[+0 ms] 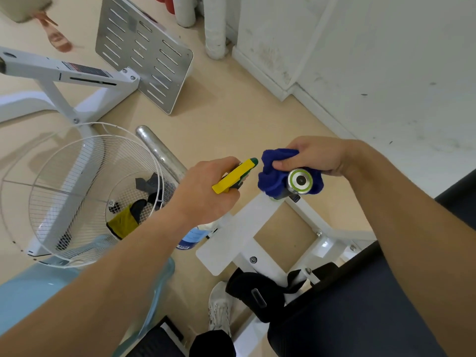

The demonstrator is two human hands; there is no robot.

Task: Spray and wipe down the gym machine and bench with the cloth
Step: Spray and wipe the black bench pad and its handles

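My right hand [315, 157] grips a blue cloth [273, 173] wrapped round the silver, green-ringed end of a bar [300, 180] on the white machine frame [244, 233]. My left hand [206, 191] holds a spray bottle by its yellow and green trigger head [235, 176]. The nozzle points toward the cloth, a short gap away. The bottle's pale body with a blue label [192, 237] hangs below my left wrist. The dark bench pad [347, 305] lies at the lower right under my right forearm.
A white wire fan guard [77, 191] holding gloves stands on the floor at left, beside a chrome bar [159, 148]. A slotted metal footplate [144, 50] on a white frame lies behind. White wall and skirting [283, 81] run along the right. My shoe [219, 305] is below.
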